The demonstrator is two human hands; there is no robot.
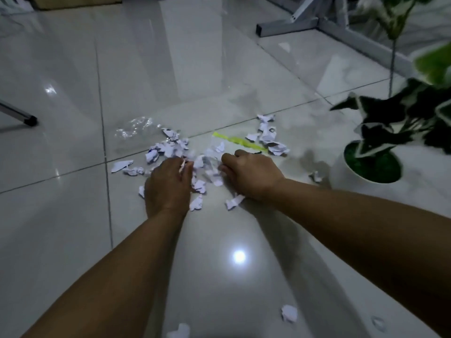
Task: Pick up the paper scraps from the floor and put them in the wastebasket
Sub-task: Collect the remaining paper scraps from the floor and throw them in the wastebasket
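Scraps (170, 150) may scatter across the floor (61, 81): my left hand (168, 184) pinches one, right hand's (251, 176) grip curled, contents unclear.

Crumpled white paper scraps (170, 150) scattered on floor.

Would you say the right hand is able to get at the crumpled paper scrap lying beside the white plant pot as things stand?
Probably yes. The right hand is down on the floor, and only bare tile lies between it and the paper scrap beside the plant pot. The overhanging leaves sit higher up and look unlikely to block it.
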